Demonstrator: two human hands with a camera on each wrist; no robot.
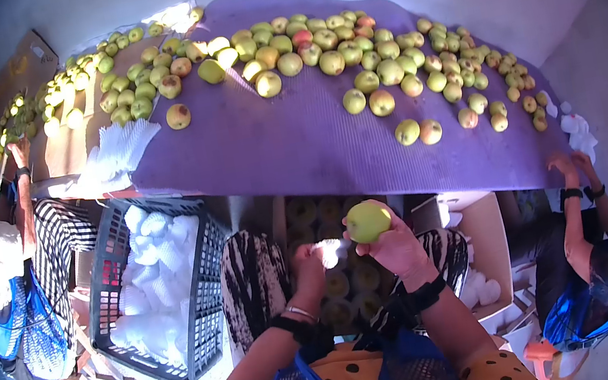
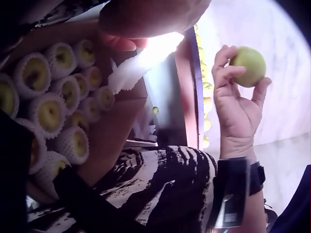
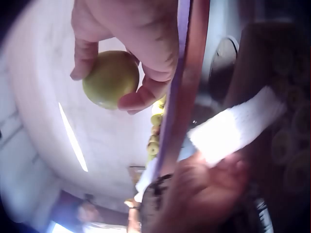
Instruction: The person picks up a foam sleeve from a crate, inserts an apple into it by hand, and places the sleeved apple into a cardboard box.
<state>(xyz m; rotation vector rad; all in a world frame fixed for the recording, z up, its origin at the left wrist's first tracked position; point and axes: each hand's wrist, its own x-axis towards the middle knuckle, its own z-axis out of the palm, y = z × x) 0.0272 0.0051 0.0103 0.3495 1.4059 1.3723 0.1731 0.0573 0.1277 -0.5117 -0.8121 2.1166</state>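
My right hand (image 1: 403,252) grips a green apple (image 1: 368,222) between thumb and fingers, raised just in front of the purple-covered table's edge. Lower and to the left, my left hand (image 1: 307,272) pinches a white foam net sleeve (image 3: 238,125), which glares brightly in the light. The sleeve hangs from the fingers, apart from the apple. Below both hands, a cardboard box (image 2: 119,131) stands between the knees. Rows of apples in white foam nets (image 2: 47,114) sit inside it, seen best in the left wrist view.
Many loose apples (image 1: 389,72) spread across the back of the purple table cover (image 1: 248,147). A black crate (image 1: 205,321) of white foam nets stands at left, an open carton (image 1: 494,238) at right. One person sits at each side, with hands at the table.
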